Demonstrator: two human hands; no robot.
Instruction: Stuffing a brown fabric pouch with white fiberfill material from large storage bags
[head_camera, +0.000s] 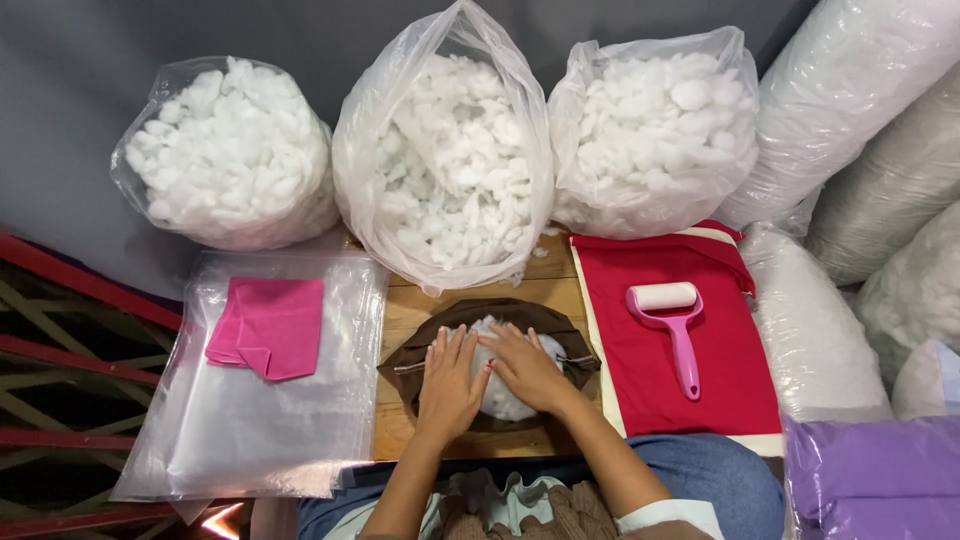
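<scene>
A brown fabric cover (432, 340) lies open on a small wooden board (398, 310) in front of me, with white stuffing (500, 400) inside its opening. My left hand (448, 385) and my right hand (525, 368) both press flat on the stuffing, fingers spread and pointing away from me. Neither hand grips anything. The hands touch side by side over the middle of the cover.
Three clear bags of white stuffing stand behind the board: left (230, 150), middle (445, 160), right (655, 130). A pink cloth (268, 325) lies on clear plastic sheets (260, 420) at left. A pink lint roller (672, 315) rests on red fabric (665, 400) at right.
</scene>
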